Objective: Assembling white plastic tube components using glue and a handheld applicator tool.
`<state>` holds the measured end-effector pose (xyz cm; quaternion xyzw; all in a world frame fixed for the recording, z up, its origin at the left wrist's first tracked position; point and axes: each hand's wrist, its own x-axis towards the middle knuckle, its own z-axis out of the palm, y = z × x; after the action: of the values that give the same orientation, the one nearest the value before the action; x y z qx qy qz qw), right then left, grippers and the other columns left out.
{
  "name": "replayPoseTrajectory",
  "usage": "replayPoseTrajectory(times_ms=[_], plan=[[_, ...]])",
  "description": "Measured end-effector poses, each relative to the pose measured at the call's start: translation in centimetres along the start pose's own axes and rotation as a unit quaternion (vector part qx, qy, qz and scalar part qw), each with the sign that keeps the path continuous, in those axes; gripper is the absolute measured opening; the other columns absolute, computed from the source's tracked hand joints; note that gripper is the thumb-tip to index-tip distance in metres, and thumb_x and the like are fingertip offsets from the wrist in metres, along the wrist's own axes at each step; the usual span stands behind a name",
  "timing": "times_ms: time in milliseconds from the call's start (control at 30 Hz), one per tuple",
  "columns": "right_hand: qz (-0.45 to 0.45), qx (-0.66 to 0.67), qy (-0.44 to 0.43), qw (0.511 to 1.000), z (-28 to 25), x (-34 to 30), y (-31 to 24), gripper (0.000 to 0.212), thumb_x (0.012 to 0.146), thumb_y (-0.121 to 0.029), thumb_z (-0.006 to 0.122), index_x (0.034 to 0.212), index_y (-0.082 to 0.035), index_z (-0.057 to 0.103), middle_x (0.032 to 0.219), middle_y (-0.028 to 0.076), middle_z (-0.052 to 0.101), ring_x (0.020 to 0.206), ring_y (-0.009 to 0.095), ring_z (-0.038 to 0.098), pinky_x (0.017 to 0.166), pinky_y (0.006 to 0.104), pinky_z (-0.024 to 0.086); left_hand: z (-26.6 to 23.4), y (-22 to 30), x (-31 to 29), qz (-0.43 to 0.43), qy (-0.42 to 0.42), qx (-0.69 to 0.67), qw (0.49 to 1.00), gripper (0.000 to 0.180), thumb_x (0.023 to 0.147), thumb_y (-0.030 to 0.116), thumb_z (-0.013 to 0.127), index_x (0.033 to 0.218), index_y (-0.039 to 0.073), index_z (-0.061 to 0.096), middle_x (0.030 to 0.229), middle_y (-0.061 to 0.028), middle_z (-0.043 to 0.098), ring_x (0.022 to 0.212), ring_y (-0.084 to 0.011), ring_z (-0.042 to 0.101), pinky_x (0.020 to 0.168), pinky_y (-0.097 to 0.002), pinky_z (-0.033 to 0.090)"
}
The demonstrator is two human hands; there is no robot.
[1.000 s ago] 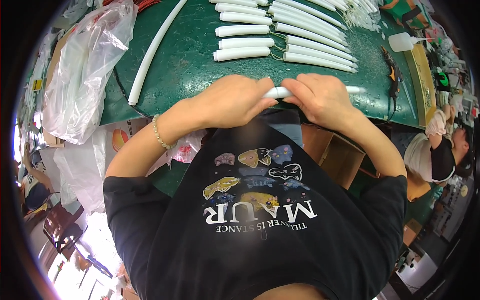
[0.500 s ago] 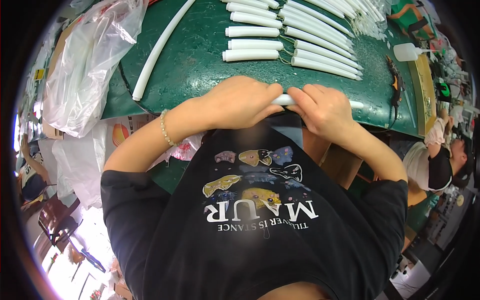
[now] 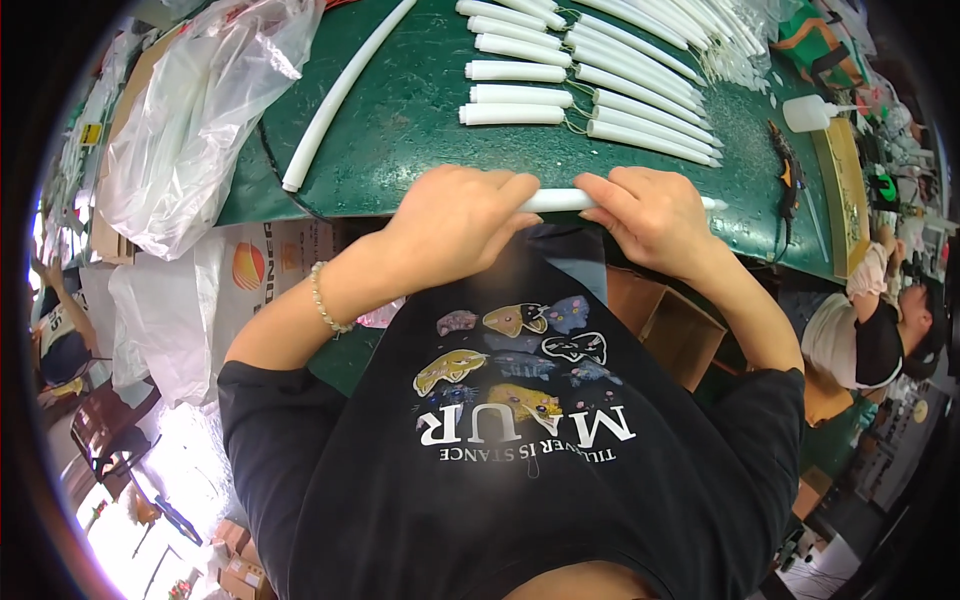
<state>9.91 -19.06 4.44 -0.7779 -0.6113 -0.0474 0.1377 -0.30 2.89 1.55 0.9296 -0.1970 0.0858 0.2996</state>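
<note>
A white candle-shaped tube [image 3: 560,200] lies crosswise between my hands at the table's near edge, in front of my body. My left hand [image 3: 460,222] is closed round its left end, which the fingers hide. My right hand [image 3: 648,215] grips it further right, thumb and fingers wrapped round it. A pale tip of the tube sticks out past the right hand. Beyond my hands lie rows of white tube halves [image 3: 515,95], joined by thin wires to tapered white halves [image 3: 655,143] on their right.
One long curved white tube [image 3: 345,95] lies at the left, next to a clear plastic bag [image 3: 195,130]. To the right are a white squeeze bottle [image 3: 808,113], a dark glue-gun-like tool [image 3: 786,180] and a cardboard strip [image 3: 848,195]. Another person [image 3: 865,330] sits at the far right.
My left hand has moved left, away from the right hand, so more of the white tube shows between them. My right hand keeps its hold. The whole view has shifted slightly.
</note>
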Motion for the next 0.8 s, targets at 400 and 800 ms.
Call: replayPoseTrajectory(times_ms=[400,800], plan=[[0.028,-0.043,0.216,0.975,-1.3,2.7,1.5,0.040,0.076,-0.010,0.071,0.115,-0.007,0.063,0.106,0.010,0.061,0.097,0.028,0.058,0.085,0.0366,0.045,-2.2,-3.0,-3.7,-0.162,0.217,0.138,0.953,0.036,0.086,0.008,0.058,0.121,0.003,0.053,0.083,-0.0157,0.058,0.078,-0.0337,0.056,0.069,-0.0418,0.045],[0.138,-0.079,0.144,0.977,2.1,-1.1,4.1,0.027,0.074,-0.015,0.074,0.096,-0.006,0.063,0.097,0.008,0.060,0.090,0.028,0.056,0.078,0.0362,0.045,-1.5,-3.4,-1.5,-0.081,0.239,0.197,0.947,0.033,0.080,0.006,0.064,0.113,0.003,0.058,0.109,-0.0105,0.059,0.103,-0.0305,0.054,0.090,-0.0398,0.041]])
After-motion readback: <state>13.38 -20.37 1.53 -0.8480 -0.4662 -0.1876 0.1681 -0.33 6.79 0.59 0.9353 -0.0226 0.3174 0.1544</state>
